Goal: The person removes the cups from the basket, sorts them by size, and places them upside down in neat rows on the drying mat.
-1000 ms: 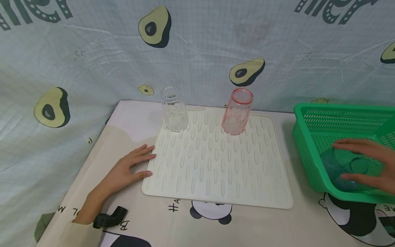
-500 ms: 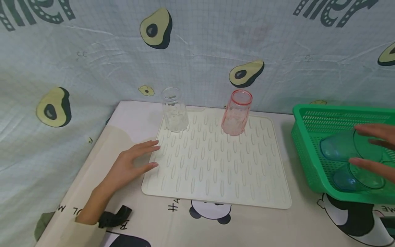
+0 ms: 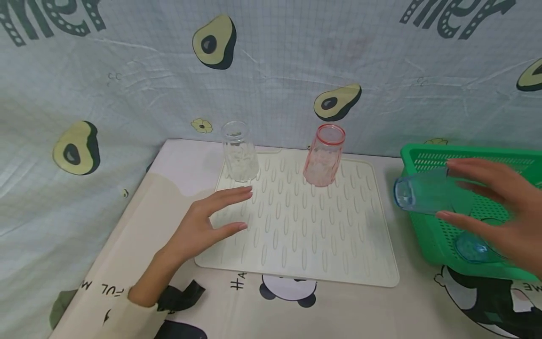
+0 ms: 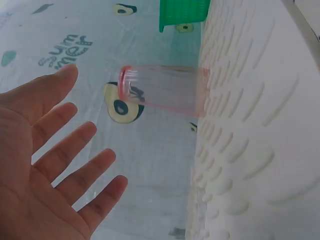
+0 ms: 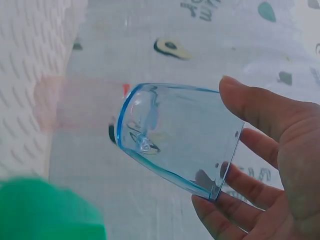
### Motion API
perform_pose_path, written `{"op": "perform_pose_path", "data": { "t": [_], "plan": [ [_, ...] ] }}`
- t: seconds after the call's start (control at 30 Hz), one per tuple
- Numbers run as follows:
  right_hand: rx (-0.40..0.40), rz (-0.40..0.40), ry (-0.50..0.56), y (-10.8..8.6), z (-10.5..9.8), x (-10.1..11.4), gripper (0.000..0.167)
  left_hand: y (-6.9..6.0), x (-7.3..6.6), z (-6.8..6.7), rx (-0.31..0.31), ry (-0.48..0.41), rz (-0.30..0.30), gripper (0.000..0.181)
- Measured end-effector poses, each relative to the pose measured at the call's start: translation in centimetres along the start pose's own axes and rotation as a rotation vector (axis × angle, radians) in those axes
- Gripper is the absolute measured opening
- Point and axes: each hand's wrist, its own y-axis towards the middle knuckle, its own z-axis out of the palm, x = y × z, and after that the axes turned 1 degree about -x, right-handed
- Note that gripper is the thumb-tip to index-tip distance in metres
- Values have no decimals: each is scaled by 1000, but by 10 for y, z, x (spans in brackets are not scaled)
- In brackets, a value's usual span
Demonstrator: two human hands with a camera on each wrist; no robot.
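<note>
My right hand grips a clear blue drinking glass near its rim, thumb on one side and fingers on the other. The glass lies sideways in the air over the basket's left edge, base to the left. Another blue glass lies in the green basket, partly behind my hand. Above the left part of the white ridged mat, my left hand is spread and holds nothing. A clear glass and a pink glass stand upside down along the mat's back edge.
A patterned cloth with avocado prints hangs behind the table. The basket stands right of the mat, a narrow strip of table between them. A black wrist strap sits at my left sleeve.
My right hand took hold of one blue glass and lifted it out of the basket toward the left. My left hand moved right, from the mat's left edge to over the mat.
</note>
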Motion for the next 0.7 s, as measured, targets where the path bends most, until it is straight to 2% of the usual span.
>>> {"op": "perform_pose_path", "data": {
  "t": [0.17,0.4,0.6,0.7],
  "plan": [
    [23,-43,39,7,16,19,92,13,-12,15,29,-86,47,58],
    [52,-131,206,16,49,39,92,26,-21,39,69,-163,117,63],
    [84,-143,314,18,78,57,90,34,-25,58,84,-137,178,69],
    [93,-146,399,18,91,63,87,35,-26,63,91,-136,174,73]
  ]
}}
